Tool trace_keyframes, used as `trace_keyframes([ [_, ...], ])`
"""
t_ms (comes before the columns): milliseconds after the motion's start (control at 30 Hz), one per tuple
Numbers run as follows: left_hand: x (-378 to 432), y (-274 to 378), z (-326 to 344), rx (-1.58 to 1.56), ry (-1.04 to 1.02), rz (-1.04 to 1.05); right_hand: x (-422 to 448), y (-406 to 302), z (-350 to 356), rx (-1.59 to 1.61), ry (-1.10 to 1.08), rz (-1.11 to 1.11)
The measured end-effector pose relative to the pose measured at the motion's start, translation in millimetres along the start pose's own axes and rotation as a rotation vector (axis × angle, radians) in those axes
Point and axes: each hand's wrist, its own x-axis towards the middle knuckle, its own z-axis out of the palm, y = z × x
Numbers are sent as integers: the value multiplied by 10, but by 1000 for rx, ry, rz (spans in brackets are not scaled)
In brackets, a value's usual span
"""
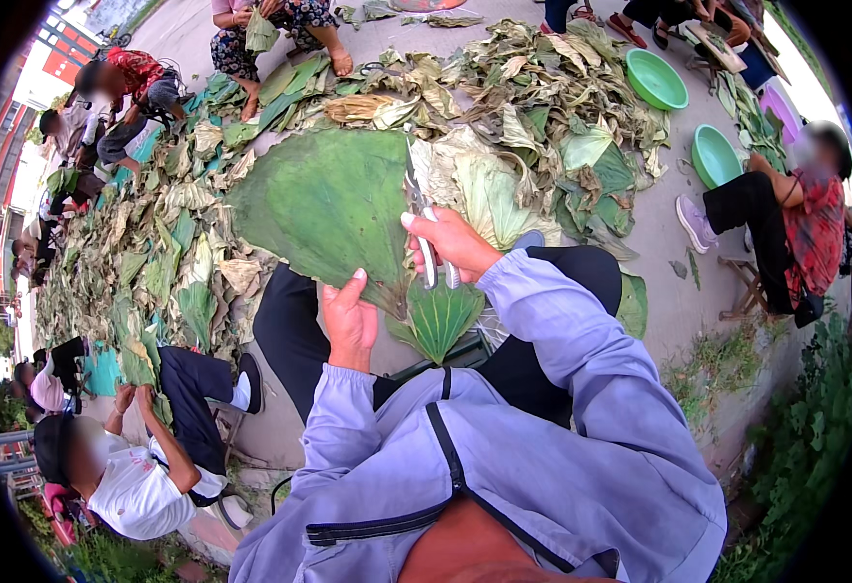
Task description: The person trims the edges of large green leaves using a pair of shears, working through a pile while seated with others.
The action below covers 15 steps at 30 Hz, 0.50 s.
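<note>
A large green lotus leaf [324, 204] spreads out in front of me, its lower edge pinched between the thumb and fingers of my left hand [351, 317]. My right hand [451, 244] grips scissors [416, 189] by their pale handles. The blades point away from me and lie along the leaf's right edge; whether they are parted is hard to tell. Beneath the scissors, near my lap, is a smaller green leaf [443, 317] with light veins. Pale, dry leaves [502, 193] lie on the ground just beyond my right hand.
Heaps of dried leaves [142, 248] stretch across the ground ahead and to the left. Green plastic basins [717, 157] stand at the right. Seated people surround the heaps, one in a white shirt [142, 481] at my left, another in a red patterned top [812, 237] at my right.
</note>
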Motion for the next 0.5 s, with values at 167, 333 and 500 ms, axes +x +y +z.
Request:
trace_keyframes([
  [167,4,-7,3,-6,5,10,17,19,-17,12,-11,-22],
  [333,14,0,-6,6,9,26,-10,-2,-20,-9,-19,-35],
  [500,23,23,-19,20,34,25,-23,-25,-19,-32,-18,-39],
])
